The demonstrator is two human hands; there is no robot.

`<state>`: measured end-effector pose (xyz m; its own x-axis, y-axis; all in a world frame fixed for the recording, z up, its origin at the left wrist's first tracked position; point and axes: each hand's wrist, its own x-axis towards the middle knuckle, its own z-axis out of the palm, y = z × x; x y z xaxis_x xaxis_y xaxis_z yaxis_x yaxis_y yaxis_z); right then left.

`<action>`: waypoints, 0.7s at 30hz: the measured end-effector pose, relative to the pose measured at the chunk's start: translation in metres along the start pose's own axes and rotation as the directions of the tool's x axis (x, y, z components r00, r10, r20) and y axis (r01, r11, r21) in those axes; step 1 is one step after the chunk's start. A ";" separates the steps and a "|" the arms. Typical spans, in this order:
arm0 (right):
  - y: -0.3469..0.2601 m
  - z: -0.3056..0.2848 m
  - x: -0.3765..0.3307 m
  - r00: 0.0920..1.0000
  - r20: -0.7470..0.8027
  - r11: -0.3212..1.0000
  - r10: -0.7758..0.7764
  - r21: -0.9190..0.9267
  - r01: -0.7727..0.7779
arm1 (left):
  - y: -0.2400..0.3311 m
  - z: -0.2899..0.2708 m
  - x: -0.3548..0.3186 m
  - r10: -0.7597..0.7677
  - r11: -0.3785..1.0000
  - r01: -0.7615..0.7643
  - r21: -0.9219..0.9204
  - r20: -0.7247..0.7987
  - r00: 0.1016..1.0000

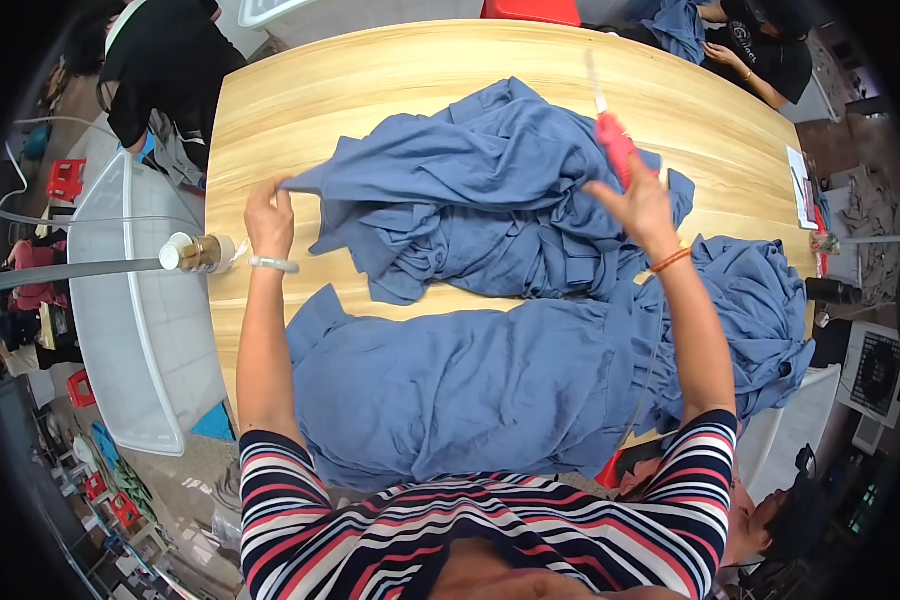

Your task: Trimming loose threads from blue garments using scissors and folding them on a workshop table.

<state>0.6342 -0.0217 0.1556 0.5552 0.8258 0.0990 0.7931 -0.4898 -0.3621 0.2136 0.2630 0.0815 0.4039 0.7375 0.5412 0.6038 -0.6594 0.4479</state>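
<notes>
Navy-striped knit sleeves (280,490) lead to the left hand (270,215), pinching a rumpled blue cloth garment (470,165), and right hand (645,208), gripping a red-handled tool (615,143) best pointed clear.

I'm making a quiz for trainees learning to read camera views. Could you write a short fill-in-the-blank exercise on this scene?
1. The left hand pinches cloth coloured ____.
2. The tool handle nearest the right hand is coloured ____.
3. The person's shirt sleeves are patterned with ____.

Missing words: blue; red; stripes.
</notes>
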 end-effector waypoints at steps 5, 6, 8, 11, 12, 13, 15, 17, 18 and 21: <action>0.009 0.054 -0.005 0.990 0.124 0.996 0.074 -0.062 -0.067 | 0.022 0.020 -0.046 -0.708 0.538 0.689 -0.486 0.184 0.682; 0.015 0.061 -0.001 0.972 0.139 0.981 0.191 -0.056 -0.185 | 0.045 0.025 -0.050 -0.724 0.351 0.772 -0.530 0.370 0.583; 0.020 0.062 0.004 0.970 0.135 0.979 0.204 -0.023 -0.203 | 0.094 0.032 -0.045 -0.632 0.119 0.880 -0.459 0.649 0.424; 0.022 0.052 0.004 0.995 0.026 0.995 0.100 -0.002 -0.100 | 0.115 0.065 -0.044 -0.538 0.337 0.902 -0.270 0.731 0.420; 0.011 0.031 0.004 0.975 0.160 0.954 0.151 0.234 -0.186 | 0.114 0.075 -0.042 -0.547 0.329 0.902 -0.279 0.722 0.423; 0.002 0.005 0.000 0.938 0.302 0.852 0.171 0.432 -0.294 | 0.115 0.085 -0.040 -0.553 0.427 0.848 -0.313 0.651 0.519; -0.014 -0.041 -0.014 0.944 0.325 0.833 0.063 0.503 -0.229 | 0.118 0.100 -0.036 -0.555 0.514 0.788 -0.338 0.570 0.606; -0.022 -0.072 -0.027 0.917 0.400 0.834 0.015 0.501 -0.232 | 0.115 0.104 -0.034 -0.567 -0.111 0.749 -0.653 0.661 0.492; -0.019 -0.090 -0.034 0.917 0.399 0.838 0.022 0.493 -0.234 | 0.123 0.100 -0.028 -0.539 -0.234 0.658 -0.716 0.659 0.525; 0.001 -0.127 -0.036 0.869 0.494 0.762 -0.003 0.564 -0.318 | 0.139 0.055 0.006 -0.528 -0.259 0.366 -0.894 0.449 0.721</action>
<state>0.6471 -0.0874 0.2695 0.3568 0.8575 -0.3707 0.2868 -0.4782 -0.8301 0.3375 0.1837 0.1081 0.2812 0.9453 -0.1653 -0.6226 0.3108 0.7182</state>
